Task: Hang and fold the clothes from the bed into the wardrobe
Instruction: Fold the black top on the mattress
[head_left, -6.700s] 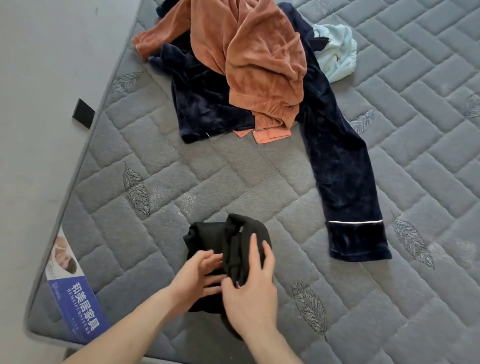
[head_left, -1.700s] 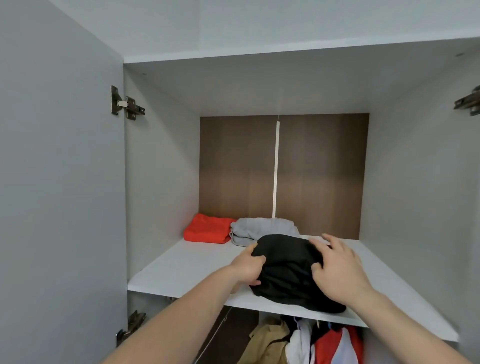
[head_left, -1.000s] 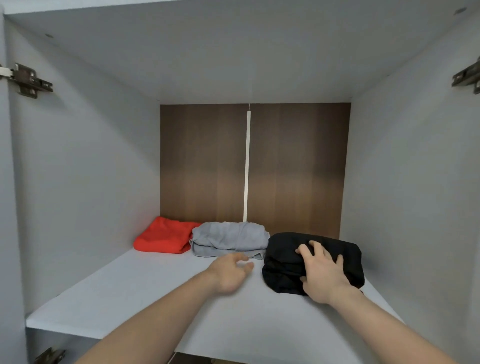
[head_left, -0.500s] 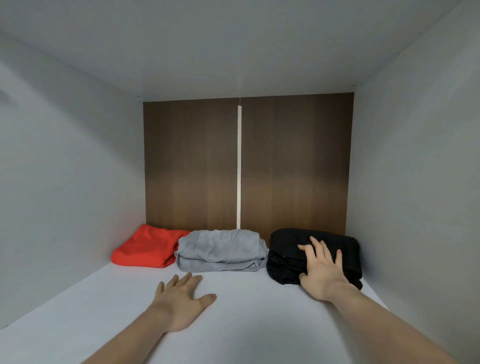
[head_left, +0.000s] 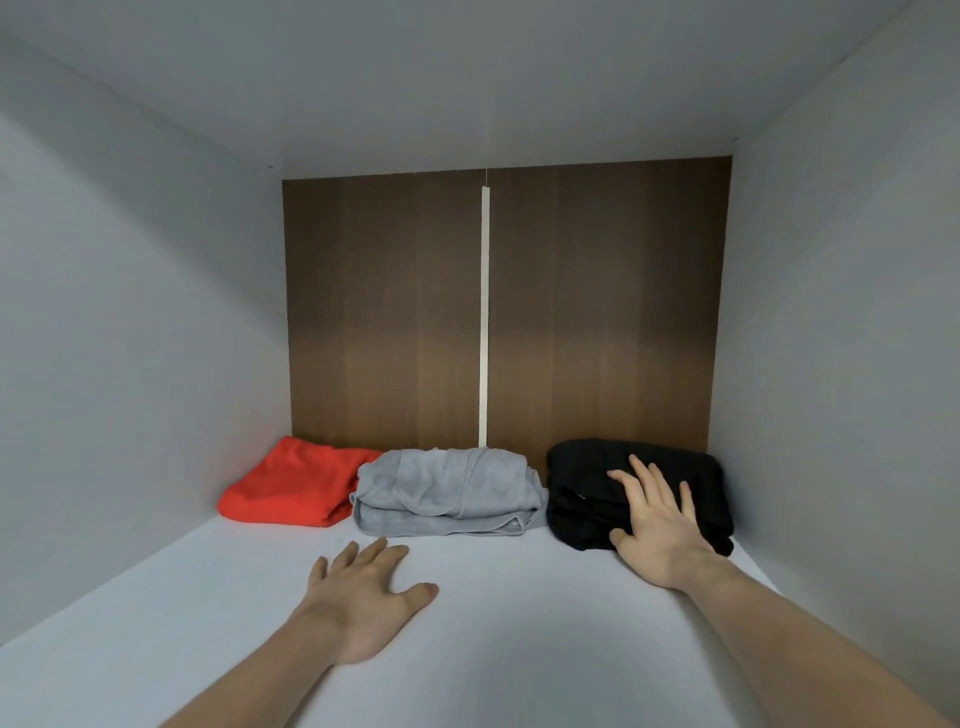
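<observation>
I see the folded black garment (head_left: 597, 493) at the wardrobe shelf's (head_left: 519, 649) back right, my right hand (head_left: 660, 525) flat on it, fingers spread. My left hand (head_left: 363, 597) rests flat, holding nothing. Beside: grey bundle (head_left: 447, 491), red bundle (head_left: 291, 486).

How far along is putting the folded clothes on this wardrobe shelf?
Done: red bundle and grey bundle lie folded at the back of the shelf. In hand: right hand presses the black bundle in beside the grey one; left hand rests flat on the shelf. Whatever is left on the bed is out of view.
</observation>
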